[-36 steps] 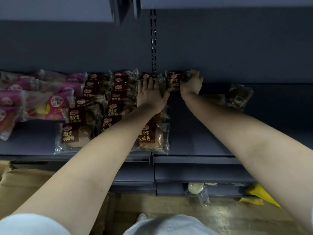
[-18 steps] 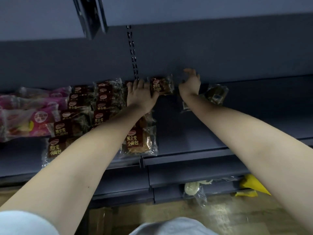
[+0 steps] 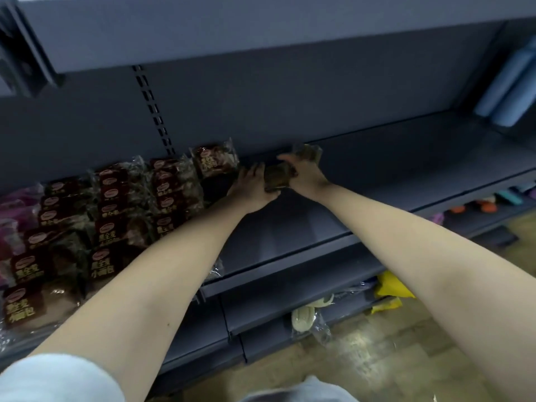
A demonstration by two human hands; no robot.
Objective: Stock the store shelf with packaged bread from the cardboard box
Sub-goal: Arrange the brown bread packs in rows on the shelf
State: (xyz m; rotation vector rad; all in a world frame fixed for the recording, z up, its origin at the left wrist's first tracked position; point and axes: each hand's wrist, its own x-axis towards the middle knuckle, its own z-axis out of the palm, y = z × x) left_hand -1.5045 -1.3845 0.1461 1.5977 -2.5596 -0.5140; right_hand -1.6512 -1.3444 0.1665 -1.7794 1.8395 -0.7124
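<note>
Shelf [image 3: 377, 181]: grey steel. The stretch to the right of the slotted upright [image 3: 153, 111] is mostly bare, so by my reading plenty of stocking is left.
Bread rows [image 3: 116, 216]: dark wholewheat packets in columns, all left of the slotted upright. They look as they did a second ago, apart from the left hand having come off them.
Left hand [image 3: 252, 187]: a second ago it was flat on the column nearest the upright. It has since swung out to the right of the upright and touches the left edge of the loose bread packet. Blur hides whether it grips.
Right hand [image 3: 307, 178]: a second ago it was setting a packet just right of the upright. It is now further right, with fingers curled over the loose bread packet.
Standing packet [image 3: 214, 161]: propped on the back panel just right of the upright and released. This one reads as placed and starts a new column.
Loose bread packet [image 3: 277, 178]: half a second ago it lay alone, well right of the upright. It is now between both hands and probably goes in front of the standing packet.
Second packet [image 3: 307, 153]: further right of the upright, behind the right hand. Too blurred to say whether it is held.
Cardboard box: out of view.
</note>
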